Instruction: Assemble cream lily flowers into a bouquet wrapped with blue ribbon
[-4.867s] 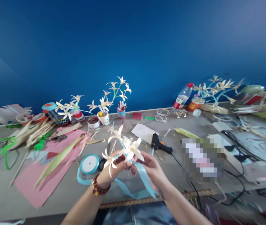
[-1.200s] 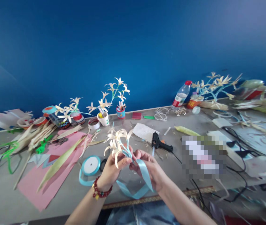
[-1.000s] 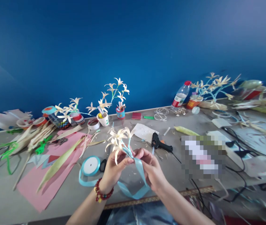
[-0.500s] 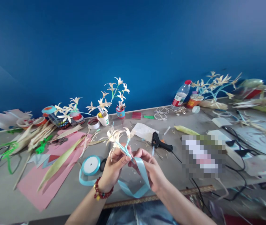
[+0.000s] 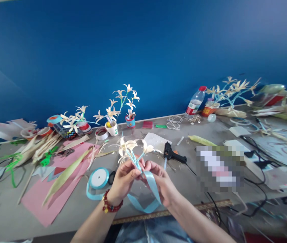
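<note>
My left hand [image 5: 126, 177] is closed on the blue-wrapped stem of a small spray of cream craft flowers [image 5: 128, 145], which stands up above the fingers. Close beside it, my right hand [image 5: 160, 180] pinches a light blue satin ribbon [image 5: 151, 184] where it meets the stem. From there the ribbon loops down below both hands and runs behind my left wrist toward its spool [image 5: 99, 178], lying on the table to the left. The fingers of both hands hide the exact spot where ribbon and stem touch.
A black hot glue gun [image 5: 174, 155] lies right of the hands. Pink paper [image 5: 44, 206] and a long dried husk [image 5: 66, 180] spread to the left. Along the blue wall stand a white cup [image 5: 111, 129], a water bottle [image 5: 195, 103] and more flower sprays [image 5: 234, 88].
The flower spray has turned between my fingers, so its blossoms spread wider and further right. Both hands keep nearly the same place and grip.
</note>
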